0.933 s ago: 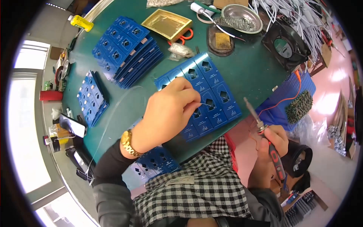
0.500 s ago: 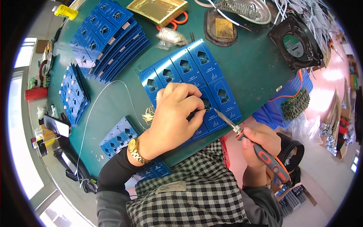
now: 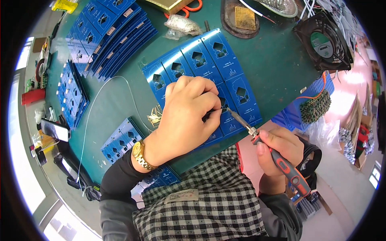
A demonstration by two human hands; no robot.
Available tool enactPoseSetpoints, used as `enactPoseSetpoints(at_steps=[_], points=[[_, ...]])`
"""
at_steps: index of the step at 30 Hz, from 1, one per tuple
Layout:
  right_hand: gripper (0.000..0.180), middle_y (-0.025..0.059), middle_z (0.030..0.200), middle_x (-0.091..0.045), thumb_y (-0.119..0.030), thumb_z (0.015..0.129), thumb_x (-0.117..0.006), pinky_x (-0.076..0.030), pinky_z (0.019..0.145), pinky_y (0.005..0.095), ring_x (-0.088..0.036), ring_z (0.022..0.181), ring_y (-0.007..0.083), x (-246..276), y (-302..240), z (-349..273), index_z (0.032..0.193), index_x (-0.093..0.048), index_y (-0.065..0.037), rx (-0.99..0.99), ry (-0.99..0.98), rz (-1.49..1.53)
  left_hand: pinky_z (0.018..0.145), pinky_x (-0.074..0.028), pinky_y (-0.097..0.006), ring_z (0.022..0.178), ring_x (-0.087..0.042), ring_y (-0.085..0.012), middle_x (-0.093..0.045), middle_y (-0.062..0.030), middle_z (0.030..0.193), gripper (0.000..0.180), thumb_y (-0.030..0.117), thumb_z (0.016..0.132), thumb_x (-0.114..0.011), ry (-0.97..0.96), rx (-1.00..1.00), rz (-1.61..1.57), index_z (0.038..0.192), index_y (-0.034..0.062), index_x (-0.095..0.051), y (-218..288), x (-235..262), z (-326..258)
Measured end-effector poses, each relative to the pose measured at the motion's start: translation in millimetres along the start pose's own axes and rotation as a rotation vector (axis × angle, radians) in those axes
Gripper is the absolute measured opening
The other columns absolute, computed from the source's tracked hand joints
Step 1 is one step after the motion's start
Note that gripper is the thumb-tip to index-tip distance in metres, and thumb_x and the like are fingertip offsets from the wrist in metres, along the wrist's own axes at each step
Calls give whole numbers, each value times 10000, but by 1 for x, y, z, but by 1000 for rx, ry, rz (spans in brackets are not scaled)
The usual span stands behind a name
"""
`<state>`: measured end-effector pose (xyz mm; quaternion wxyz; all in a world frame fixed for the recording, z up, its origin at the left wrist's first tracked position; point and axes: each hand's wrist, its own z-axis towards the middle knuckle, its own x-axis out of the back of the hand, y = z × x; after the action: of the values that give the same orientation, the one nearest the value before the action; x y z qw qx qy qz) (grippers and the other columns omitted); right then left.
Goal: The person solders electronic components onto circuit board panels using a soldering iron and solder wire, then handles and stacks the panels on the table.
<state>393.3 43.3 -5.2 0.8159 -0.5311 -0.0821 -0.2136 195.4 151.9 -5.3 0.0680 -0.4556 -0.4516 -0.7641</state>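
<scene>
The left hand rests curled on a blue panel of joined circuit boards lying mid-way across the green surface, pinching something thin and dark. The right hand, near right, grips an orange-handled soldering iron, its metal tip meeting the left fingertips. A black fan stands far right.

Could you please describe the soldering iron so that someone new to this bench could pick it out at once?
Start at the green table, then the blue circuit panel lying mid-bench. At its near right edge, the right hand grips the soldering iron: the only orange-and-grey handled tool there.
</scene>
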Motion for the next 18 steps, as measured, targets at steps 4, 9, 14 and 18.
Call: enactPoseSetpoints(at_steps=[4, 9, 14, 18], points=[[231, 116, 695, -628, -49, 717, -706, -469, 523, 274, -595, 569, 189, 11, 9, -5, 927, -661, 38, 32, 89, -79, 796, -424, -357, 886, -545, -243, -597, -52, 969, 154, 1, 663, -700, -30, 27, -112, 772, 72, -618, -2, 14, 4], [299, 120, 775, -598, -154, 795, -696, -436, 589, 248, -545, 636, 146, 32, 28, 0, 988, -607, 56, 33, 578, -152, 667, -399, -273, 754, -509, -175, -531, -48, 806, 165, 2, 673, -761, 174, -26, 34, 810, 34, -674, 7, 62, 10], [249, 143, 734, -591, -79, 806, -642, -415, 554, 229, -501, 577, 120, 68, 34, 30, 987, -595, 87, 194, 537, 24, 544, -354, -163, 654, -499, -38, -635, -32, 838, 88, -31, 849, -648, 870, 229, 52, 937, -25, -652, -6, 122, -26], [192, 136, 712, -602, -16, 802, -608, -396, 533, 215, -498, 558, 111, 62, 32, 78, 964, -616, 87, 260, 602, 165, 632, -445, -216, 720, -593, -150, -649, -141, 871, 91, 90, 968, -497, 880, 65, -349, 971, 4, -528, -26, 187, -63]])
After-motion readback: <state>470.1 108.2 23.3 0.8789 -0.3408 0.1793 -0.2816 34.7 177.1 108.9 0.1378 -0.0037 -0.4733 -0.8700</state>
